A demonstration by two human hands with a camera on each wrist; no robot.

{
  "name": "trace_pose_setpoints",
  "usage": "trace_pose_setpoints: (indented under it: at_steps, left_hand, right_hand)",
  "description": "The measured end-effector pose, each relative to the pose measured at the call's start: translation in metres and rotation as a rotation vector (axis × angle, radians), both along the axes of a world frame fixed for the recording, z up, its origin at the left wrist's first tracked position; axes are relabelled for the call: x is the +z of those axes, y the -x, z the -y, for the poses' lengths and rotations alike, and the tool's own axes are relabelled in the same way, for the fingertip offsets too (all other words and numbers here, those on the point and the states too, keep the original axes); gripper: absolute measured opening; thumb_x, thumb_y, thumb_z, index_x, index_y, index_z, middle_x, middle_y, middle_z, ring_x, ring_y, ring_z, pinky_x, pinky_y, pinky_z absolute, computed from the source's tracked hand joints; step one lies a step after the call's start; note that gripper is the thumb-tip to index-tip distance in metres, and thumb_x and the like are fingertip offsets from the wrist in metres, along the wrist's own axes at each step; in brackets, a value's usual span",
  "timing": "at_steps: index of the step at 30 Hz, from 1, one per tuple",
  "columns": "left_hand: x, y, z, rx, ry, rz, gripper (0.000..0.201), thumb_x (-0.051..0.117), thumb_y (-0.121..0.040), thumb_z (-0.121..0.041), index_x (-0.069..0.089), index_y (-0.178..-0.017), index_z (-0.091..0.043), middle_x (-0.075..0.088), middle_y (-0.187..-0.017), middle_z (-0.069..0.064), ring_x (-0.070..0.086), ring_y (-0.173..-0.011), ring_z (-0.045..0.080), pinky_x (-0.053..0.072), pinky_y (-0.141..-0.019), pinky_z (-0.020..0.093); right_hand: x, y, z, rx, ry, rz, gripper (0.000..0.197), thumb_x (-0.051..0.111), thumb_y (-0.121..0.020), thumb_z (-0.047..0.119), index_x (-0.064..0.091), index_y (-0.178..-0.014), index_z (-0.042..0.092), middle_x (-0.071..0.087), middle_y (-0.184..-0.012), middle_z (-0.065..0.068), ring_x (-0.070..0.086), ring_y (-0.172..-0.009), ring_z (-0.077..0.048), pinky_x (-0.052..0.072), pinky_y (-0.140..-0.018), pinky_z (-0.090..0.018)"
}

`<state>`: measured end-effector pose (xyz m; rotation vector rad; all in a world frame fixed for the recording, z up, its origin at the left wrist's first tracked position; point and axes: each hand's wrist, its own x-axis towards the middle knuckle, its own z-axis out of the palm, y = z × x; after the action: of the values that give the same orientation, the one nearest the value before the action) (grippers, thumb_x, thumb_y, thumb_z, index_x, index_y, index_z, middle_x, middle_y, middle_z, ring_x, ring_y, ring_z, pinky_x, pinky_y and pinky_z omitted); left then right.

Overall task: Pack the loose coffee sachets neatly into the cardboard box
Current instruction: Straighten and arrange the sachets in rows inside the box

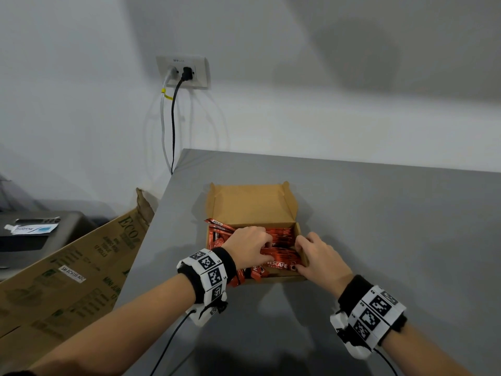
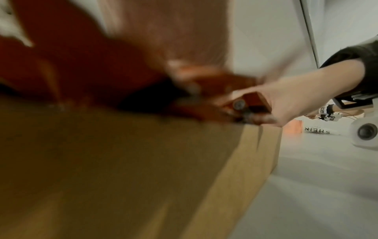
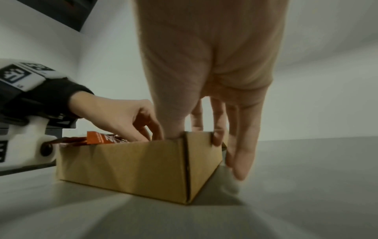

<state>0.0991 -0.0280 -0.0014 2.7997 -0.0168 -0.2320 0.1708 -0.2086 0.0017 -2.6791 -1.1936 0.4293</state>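
Reaching into box: both hands work in the open cardboard box (image 1: 252,204) at the centre of the head view, on the grey table (image 1: 379,213).
Left hand (image 1: 248,246): fingers curled down onto the red Nescafé sachets (image 1: 282,237), pinching a few of them near the front of the box; the left wrist view is too blurred to add detail.
Right hand (image 1: 318,257): at the box's right front corner; in the right wrist view the thumb goes inside the front wall, one finger hooks over the side wall and the outer fingers (image 3: 243,145) hang straight down outside it, so it clasps the corner.
Sachets: piled inside the box, some sticking out over its left edge and front left corner.
Box lid: folded back, standing open at the far side.
Lower left of the frame: a large printed carton (image 1: 73,270) leans beside the table.
Upper left: a wall socket (image 1: 183,71) with two cables plugged in.
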Motion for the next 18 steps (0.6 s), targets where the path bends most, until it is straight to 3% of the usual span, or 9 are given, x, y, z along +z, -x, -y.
trace_pose_setpoints:
  at_steps: [3,7,12,18]
  left_hand:
    - [0.0,0.001,0.0,0.004,0.012,0.015,0.031,0.052,-0.092,-0.038,0.065,-0.106,-0.014,0.059,-0.103,0.003,0.057,-0.094,0.018,0.048,-0.081,0.034]
    - [0.001,-0.001,-0.001,0.015,0.014,0.036,0.024,0.044,-0.095,-0.013,0.065,-0.107,-0.012,0.059,-0.11,0.004,0.057,-0.099,0.022,0.046,-0.081,0.033]
    - [0.001,-0.002,0.001,-0.003,-0.033,0.104,0.02,0.051,-0.094,-0.023,0.063,-0.105,-0.012,0.056,-0.109,0.003,0.054,-0.1,0.019,0.046,-0.082,0.032]
    - [0.001,-0.004,0.001,-0.008,0.012,0.129,0.02,0.05,-0.094,-0.017,0.058,-0.112,-0.013,0.058,-0.112,0.003,0.053,-0.105,0.019,0.044,-0.087,0.031]
  right_hand:
    - [0.0,0.001,0.0,0.007,0.024,0.058,0.043,0.063,-0.083,0.037,0.049,-0.121,0.023,0.038,-0.116,-0.001,0.042,-0.111,-0.019,0.047,-0.083,-0.034]
    - [0.002,-0.002,-0.003,0.067,0.111,0.17,0.049,0.062,-0.079,0.051,0.054,-0.123,0.029,0.037,-0.115,0.0,0.034,-0.113,-0.019,0.035,-0.089,-0.034]
    - [0.002,-0.004,-0.01,0.15,0.146,0.241,0.047,0.06,-0.079,0.051,0.057,-0.12,0.028,0.04,-0.117,-0.004,0.036,-0.113,-0.023,0.031,-0.088,-0.038]
    - [0.002,-0.006,-0.016,0.198,0.177,0.239,0.051,0.059,-0.078,0.055,0.057,-0.12,0.026,0.041,-0.117,-0.005,0.037,-0.112,-0.024,0.029,-0.09,-0.041]
